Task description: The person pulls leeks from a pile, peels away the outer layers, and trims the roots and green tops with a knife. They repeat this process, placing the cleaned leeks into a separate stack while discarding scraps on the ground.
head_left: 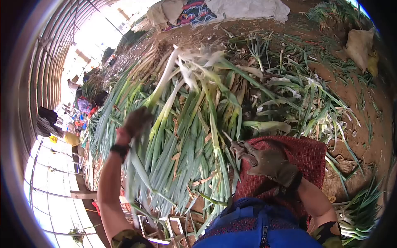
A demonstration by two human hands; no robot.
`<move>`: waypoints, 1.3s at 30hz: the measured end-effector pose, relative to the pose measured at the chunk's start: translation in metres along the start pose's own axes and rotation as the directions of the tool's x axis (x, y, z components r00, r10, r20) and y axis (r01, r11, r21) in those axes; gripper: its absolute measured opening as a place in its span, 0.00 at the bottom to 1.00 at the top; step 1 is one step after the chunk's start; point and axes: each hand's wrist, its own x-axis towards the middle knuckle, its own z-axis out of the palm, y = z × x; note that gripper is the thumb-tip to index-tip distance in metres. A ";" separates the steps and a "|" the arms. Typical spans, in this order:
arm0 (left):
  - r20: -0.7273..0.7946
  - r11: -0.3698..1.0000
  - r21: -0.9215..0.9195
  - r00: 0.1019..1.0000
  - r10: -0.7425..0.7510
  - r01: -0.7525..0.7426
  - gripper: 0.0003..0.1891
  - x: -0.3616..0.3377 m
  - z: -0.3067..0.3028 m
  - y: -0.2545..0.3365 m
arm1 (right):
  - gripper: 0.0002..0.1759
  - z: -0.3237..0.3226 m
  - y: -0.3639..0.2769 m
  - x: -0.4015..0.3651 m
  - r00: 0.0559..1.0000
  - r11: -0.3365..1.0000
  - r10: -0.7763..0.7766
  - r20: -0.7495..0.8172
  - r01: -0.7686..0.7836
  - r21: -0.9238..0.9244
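My left hand [136,122], in a dark dirty glove and blurred, is closed around the green part of a long leek [165,76]. The leek's white stalk points up and away over a big heap of leeks [194,136]. My right hand [266,162], in a brown glove, rests on a red patterned cloth [306,155] over my lap. Its fingers are loosely curled and point toward the heap, and I see nothing in them. The leeks lie side by side with green leaves toward me and white ends away.
Trimmed leaves and peels [302,95] litter the brown soil on the right. A small bundle of cleaned leeks [355,219] lies at the lower right. Sacks and cloth [248,8] sit at the far end. The greenhouse wall [45,82] curves on the left, with distant people near it.
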 end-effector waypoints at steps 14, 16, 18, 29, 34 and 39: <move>0.122 0.677 -0.279 0.725 -0.678 0.681 0.23 0.113 0.076 0.172 | 0.57 0.025 0.003 0.007 0.996 0.996 0.084 -0.044 -0.084 0.000; 0.222 0.643 -0.249 0.689 -0.690 0.725 0.23 0.115 0.082 0.166 | 0.58 0.021 0.003 0.010 0.991 0.992 0.122 -0.046 -0.121 0.019; 0.191 0.675 -0.222 0.710 -0.677 0.704 0.25 0.117 0.091 0.162 | 0.59 0.013 -0.001 0.008 0.986 0.983 0.167 0.008 -0.167 0.072; 0.073 0.771 -0.529 0.924 -0.375 0.355 0.31 0.107 0.173 0.109 | 0.54 0.023 0.017 0.001 0.983 0.972 0.055 -0.177 -0.012 0.236; 0.250 0.096 -0.946 0.885 -0.394 0.310 0.11 0.085 0.076 0.157 | 0.48 0.002 -0.003 -0.009 0.983 0.956 0.140 -0.116 -0.104 0.274; 0.250 0.042 -0.954 0.862 -0.441 0.298 0.11 0.080 0.082 0.204 | 0.52 0.002 -0.017 -0.012 0.971 0.982 -0.020 -0.238 0.064 0.180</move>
